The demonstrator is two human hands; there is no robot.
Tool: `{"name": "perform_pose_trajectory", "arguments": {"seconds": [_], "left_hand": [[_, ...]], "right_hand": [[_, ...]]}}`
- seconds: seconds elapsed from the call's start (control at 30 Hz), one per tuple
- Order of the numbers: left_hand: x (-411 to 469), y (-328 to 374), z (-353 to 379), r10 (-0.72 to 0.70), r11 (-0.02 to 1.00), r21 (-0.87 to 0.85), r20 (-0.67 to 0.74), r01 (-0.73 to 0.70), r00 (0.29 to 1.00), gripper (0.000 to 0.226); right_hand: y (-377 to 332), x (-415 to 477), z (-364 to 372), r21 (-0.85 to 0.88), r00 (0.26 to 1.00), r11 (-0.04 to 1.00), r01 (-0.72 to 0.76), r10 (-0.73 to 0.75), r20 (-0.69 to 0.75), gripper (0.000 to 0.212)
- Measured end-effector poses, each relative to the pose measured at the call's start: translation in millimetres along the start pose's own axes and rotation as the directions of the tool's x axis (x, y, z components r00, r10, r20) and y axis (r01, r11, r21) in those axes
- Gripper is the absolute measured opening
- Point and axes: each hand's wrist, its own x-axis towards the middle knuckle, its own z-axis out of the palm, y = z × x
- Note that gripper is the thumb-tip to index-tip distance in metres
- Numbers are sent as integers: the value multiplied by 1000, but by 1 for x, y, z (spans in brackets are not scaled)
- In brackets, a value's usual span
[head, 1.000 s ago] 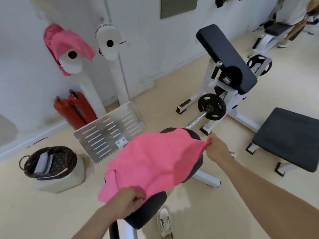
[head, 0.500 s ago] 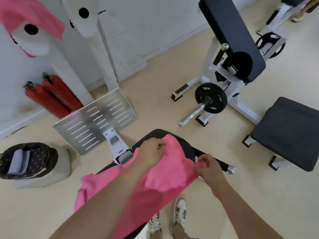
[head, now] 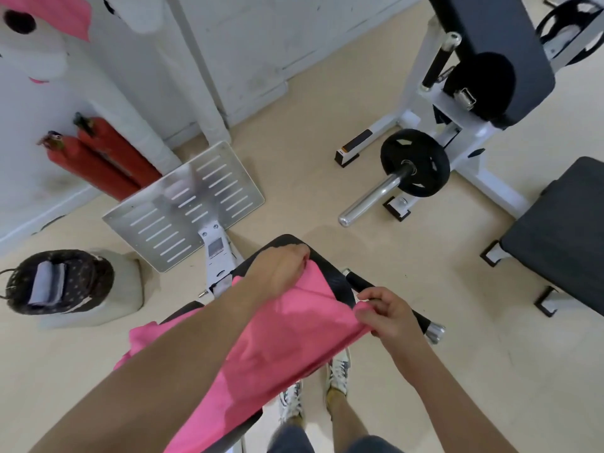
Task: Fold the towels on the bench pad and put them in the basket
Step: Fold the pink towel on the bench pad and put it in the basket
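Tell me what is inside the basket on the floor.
A folded grey towel lies inside the basket, against its dark dotted inner wall. Whatever is beneath the towel is covered.

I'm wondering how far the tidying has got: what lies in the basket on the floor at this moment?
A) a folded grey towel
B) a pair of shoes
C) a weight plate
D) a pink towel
A: a folded grey towel lies in the dark basket; the pink towel is over the bench pad, gripped by the left hand and right hand.
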Motion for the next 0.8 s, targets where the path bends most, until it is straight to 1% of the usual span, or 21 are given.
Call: {"name": "perform_pose_trajectory", "arguments": {"seconds": [0.03, 0.1, 0.13, 0.2, 0.3, 0.37, 0.43, 0.53, 0.63, 0.73, 0.8], "left_hand": [[4, -1, -4, -60, 998, -16, -64, 59, 996, 17], [17, -3, -13, -177, 984, -52, -187, 170, 966, 19], [23, -3, -16, -198, 980, -46, -200, 193, 960, 19], [35, 0, -17, -197, 979, 20, -172, 204, 965, 17], [47, 5, -13, -210, 970, 91, -160, 226, 965, 17], [54, 8, -13, -218, 967, 98, -160, 235, 963, 20], [60, 13, -15, -233, 964, 86, -187, 252, 954, 21], [65, 20, -16, -264, 957, 59, -226, 284, 938, 21], [64, 22, -11, -278, 960, -28, -222, 279, 934, 23], [44, 27, -9, -333, 930, -237, -230, 280, 914, 31], [12, 34, -8, -341, 914, -317, -266, 252, 902, 30]], "right_hand": [[3, 2, -3, -9, 1000, 1000, 11, -12, -14, 18], [11, 8, -6, -48, 997, 998, 27, -31, -72, 22], [17, 12, -7, -88, 993, 996, 33, -43, -113, 22], [25, 20, -7, -191, 977, 981, 34, -72, -199, 20], [27, 32, -6, -315, 965, 949, 24, -105, -242, 18], [25, 40, -7, -354, 955, 935, 18, -121, -271, 16], [23, 46, -10, -402, 945, 916, 0, -131, -299, 8], [24, 54, -17, -465, 932, 885, -30, -143, -333, 7], [25, 60, -25, -525, 924, 849, -61, -150, -351, 10], [27, 64, -29, -603, 938, 790, -111, -117, -326, 13], [23, 62, -29, -680, 951, 725, -106, -127, -284, 22]]}}
